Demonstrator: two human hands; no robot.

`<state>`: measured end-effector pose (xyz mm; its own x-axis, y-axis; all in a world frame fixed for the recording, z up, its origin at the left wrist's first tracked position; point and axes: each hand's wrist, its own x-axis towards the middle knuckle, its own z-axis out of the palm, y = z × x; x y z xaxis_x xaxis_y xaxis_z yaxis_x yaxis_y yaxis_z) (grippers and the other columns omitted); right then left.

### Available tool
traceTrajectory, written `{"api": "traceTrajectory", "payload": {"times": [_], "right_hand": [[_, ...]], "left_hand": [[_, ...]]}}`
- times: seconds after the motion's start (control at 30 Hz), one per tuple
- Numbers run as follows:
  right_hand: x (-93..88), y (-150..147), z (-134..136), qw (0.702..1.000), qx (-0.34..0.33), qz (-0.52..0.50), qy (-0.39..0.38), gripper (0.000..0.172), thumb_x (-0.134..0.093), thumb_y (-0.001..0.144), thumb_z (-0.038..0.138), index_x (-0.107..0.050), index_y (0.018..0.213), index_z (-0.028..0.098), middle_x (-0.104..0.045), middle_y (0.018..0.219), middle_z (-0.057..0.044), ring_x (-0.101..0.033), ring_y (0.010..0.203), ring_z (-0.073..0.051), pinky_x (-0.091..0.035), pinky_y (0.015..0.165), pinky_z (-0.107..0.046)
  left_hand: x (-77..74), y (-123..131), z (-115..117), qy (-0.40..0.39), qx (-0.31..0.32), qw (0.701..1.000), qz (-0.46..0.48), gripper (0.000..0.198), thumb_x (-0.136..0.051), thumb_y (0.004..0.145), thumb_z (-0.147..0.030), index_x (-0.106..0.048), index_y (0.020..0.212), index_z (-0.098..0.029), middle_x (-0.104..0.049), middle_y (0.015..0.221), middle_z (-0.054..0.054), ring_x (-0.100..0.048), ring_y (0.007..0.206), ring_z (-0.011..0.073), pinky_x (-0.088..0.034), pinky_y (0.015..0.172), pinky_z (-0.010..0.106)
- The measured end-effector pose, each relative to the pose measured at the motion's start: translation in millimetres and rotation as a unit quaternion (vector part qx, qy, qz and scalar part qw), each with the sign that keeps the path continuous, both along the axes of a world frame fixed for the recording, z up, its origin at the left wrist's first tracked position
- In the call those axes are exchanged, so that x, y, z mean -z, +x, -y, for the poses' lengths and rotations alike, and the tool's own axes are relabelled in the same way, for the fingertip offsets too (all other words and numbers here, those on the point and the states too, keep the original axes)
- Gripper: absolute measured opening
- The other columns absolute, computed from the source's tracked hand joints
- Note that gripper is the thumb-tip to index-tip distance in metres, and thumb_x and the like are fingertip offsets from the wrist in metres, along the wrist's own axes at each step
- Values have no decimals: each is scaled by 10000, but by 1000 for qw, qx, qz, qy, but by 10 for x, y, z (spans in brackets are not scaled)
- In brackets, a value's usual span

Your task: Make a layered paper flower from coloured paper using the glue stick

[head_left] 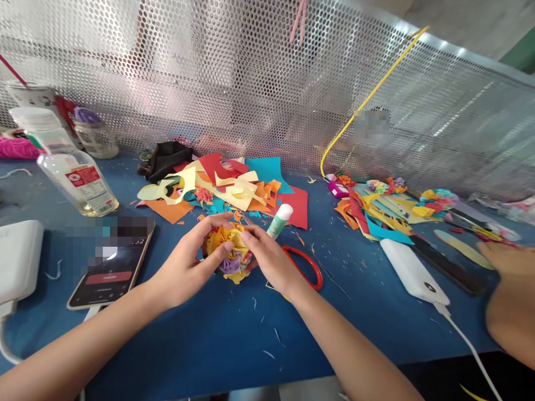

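A ball of ruffled paper flowers in yellow, orange and purple sits between my two hands, low over the blue table. My left hand grips its left side, thumb across the front. On the right side my right hand presses fingers and thumb into the yellow petals. Just beyond my right hand stands a glue stick with a white cap. Red-handled scissors lie partly under my right wrist; their blades are hidden.
Cut coloured paper is heaped behind my hands. At left are a phone, a clear bottle and a white power bank. Another power bank, more paper flowers and another person's arm are at right. A perforated metal panel stands behind.
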<state>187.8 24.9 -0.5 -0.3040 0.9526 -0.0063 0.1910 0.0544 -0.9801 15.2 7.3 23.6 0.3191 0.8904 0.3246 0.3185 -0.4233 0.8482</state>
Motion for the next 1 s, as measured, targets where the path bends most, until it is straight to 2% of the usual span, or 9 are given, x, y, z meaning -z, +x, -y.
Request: {"api": "traceTrajectory", "payload": {"times": [0.3,0.4,0.5,0.6,0.83,0.9,0.93,0.97,1.0], "right_hand": [[-142,-37,136,996,-3,25,90,350,-449,827,483,-494,1070,235,-561,1064,-35,-568,824,-138,-474,667,-258],[-194,-33,180,994,-41,49,93,346,-446,830,474,-506,1068,229,-569,940,-9,-547,709,-104,-438,579,-213],[-220,-35,224,987,-125,83,58,324,-401,856,464,-540,1015,218,-534,748,24,-499,590,-83,-386,507,-193],[-199,-53,283,974,-171,142,40,326,-386,865,459,-568,958,206,-525,708,25,-486,577,-83,-360,499,-189],[-130,-89,471,965,-134,211,80,416,-315,875,516,-580,994,218,-607,802,6,-557,680,-115,-405,608,-212],[-157,-52,470,948,-122,261,136,396,-280,906,459,-558,1063,226,-634,845,-9,-591,742,-132,-421,640,-216],[-175,-15,446,924,-103,321,179,382,-256,923,417,-538,1104,236,-642,876,-15,-602,778,-136,-426,651,-212],[-194,35,405,890,-78,390,223,368,-240,934,369,-513,1146,242,-644,921,-24,-607,817,-139,-430,664,-210],[-211,96,348,833,-33,482,269,363,-223,940,319,-495,1169,247,-642,955,-31,-610,833,-139,-431,664,-208]], "left_hand": [[-245,-87,81,-6,-12,999,-33,190,-541,783,-264,-437,940,-242,-421,1304,48,-423,1182,212,-399,952,354],[-399,-103,187,14,0,995,-104,61,-515,773,-239,-509,833,-232,-523,1190,34,-494,1100,226,-448,865,335],[-485,-114,317,13,37,979,-199,63,-498,763,-227,-555,738,-229,-613,972,11,-592,864,192,-483,727,300],[-412,-132,440,-4,52,955,-292,136,-458,797,-285,-576,748,-238,-632,847,4,-600,721,179,-487,659,313],[-85,-180,579,-31,-24,949,-312,365,-315,864,-441,-642,889,-281,-567,1194,9,-536,1073,236,-445,859,391],[-98,-162,586,-36,-47,952,-301,388,-292,871,-426,-653,879,-282,-573,1182,1,-558,1036,238,-450,842,392],[-118,-148,589,-37,-55,952,-299,382,-300,867,-413,-658,854,-282,-575,1174,-2,-572,1004,240,-458,821,393],[-141,-134,591,-38,-58,952,-299,364,-320,857,-400,-662,819,-279,-573,1171,-4,-579,983,242,-464,800,391],[-162,-121,593,-38,-56,952,-298,336,-350,842,-387,-661,786,-275,-568,1169,-3,-578,979,245,-468,786,387]]}}
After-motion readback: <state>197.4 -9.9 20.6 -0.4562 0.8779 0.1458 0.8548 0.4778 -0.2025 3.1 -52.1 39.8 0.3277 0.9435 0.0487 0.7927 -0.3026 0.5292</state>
